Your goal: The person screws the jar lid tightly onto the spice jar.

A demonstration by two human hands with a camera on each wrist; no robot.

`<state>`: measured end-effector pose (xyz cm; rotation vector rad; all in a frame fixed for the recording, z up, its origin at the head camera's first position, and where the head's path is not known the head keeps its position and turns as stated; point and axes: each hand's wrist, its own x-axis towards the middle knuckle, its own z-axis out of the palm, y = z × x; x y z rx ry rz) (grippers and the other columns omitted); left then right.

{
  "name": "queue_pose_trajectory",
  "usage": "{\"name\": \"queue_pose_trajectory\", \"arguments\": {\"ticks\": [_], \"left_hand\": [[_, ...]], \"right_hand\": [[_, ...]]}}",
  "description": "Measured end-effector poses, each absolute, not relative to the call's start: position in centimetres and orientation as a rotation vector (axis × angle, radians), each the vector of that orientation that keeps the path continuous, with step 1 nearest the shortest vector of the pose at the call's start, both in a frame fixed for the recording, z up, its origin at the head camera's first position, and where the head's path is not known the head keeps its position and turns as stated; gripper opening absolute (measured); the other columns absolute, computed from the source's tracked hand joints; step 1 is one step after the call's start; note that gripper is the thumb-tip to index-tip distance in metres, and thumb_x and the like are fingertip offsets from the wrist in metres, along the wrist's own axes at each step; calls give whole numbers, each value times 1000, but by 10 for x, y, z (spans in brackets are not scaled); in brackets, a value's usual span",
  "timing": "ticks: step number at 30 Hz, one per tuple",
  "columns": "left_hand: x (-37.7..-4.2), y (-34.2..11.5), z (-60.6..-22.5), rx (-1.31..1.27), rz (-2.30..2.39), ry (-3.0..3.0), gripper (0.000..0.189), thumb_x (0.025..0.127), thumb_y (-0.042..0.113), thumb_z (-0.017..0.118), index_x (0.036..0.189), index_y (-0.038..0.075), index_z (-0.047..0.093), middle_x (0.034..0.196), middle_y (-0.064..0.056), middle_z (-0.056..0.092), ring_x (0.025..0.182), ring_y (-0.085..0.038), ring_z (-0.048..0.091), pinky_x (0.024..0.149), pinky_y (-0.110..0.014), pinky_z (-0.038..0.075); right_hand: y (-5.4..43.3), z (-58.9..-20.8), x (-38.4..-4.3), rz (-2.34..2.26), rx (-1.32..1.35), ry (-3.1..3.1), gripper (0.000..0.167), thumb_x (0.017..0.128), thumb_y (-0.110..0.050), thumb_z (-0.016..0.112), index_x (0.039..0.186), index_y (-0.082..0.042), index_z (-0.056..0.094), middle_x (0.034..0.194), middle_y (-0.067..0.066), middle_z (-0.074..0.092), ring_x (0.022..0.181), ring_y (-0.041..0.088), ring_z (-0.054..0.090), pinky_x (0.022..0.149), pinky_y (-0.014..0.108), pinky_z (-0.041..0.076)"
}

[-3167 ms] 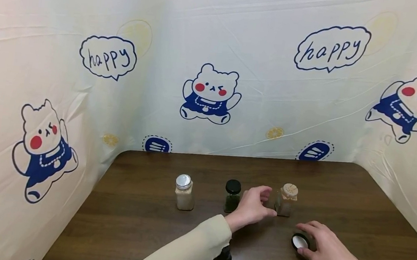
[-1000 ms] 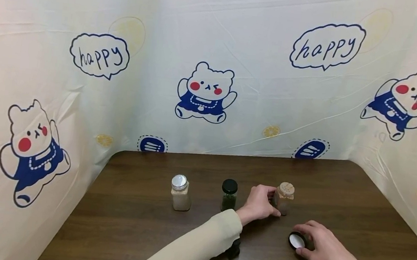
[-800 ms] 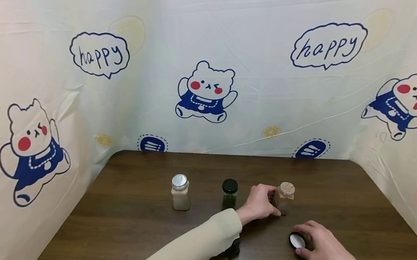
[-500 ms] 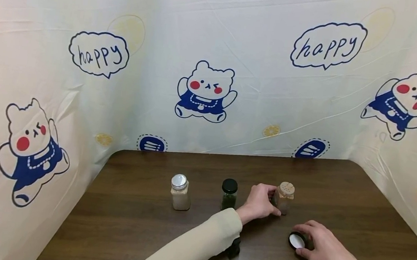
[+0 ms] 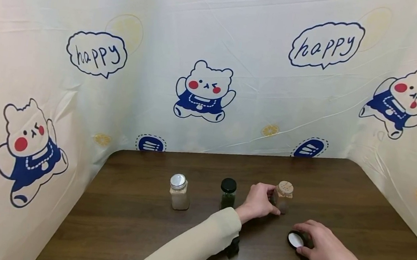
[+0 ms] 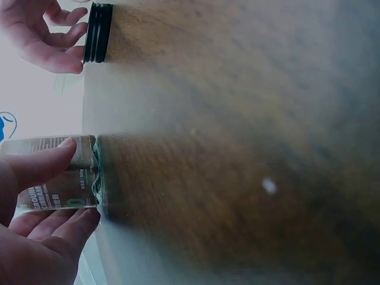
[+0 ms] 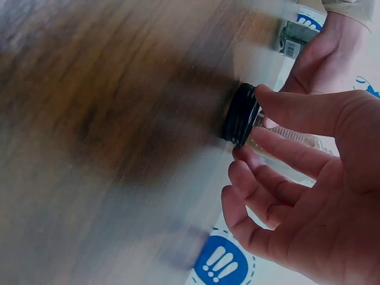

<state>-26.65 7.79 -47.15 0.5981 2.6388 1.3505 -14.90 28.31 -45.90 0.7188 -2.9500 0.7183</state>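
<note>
My left hand (image 5: 257, 200) grips a glass spice jar (image 5: 284, 200) upright on the wooden table. Its shaker top is pale and pierced with holes, and the contents look brown. In the left wrist view, thumb and fingers sit on opposite sides of the jar (image 6: 44, 196), partly covering its printed label. Nearer the front, my right hand (image 5: 322, 246) pinches a black lid (image 5: 295, 240) between thumb and fingers, its white inside facing up. The right wrist view shows the ribbed edge of the lid (image 7: 240, 116) low at the table.
Left of my left hand stands a green-filled jar with a black cap (image 5: 229, 186). Farther left is a silver-capped jar (image 5: 179, 194) with pale contents. A dark object (image 5: 233, 248) shows under the left sleeve. A printed curtain (image 5: 211, 28) encloses the table (image 5: 126, 223).
Since the earliest frame, my left hand has moved right and taken hold of the jar. The right hand stays at the lid. Over the last second almost nothing differs.
</note>
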Motion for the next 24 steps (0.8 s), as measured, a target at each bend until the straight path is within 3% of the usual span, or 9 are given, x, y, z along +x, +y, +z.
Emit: {"name": "queue_pose_trajectory", "arguments": {"ticks": [11,24], "left_hand": [[-268,78,-472,608,1339,2642,59,71,9,100,125,13,77,108,8,76,99,-2,68,85,-20,55],[-267,78,-473,610,1338,2629,55,72,9,100,122,13,77,106,7,76,96,-2,68,85,-20,55]], "right_hand": [[283,-459,-149,732,720,-2936,39,77,-12,93,111,-6,76,107,-3,68,88,12,60,72,34,53],[284,-460,-148,715,713,-2952,42,76,-14,94,113,-7,75,108,-4,67,94,17,64,77,38,56]]}}
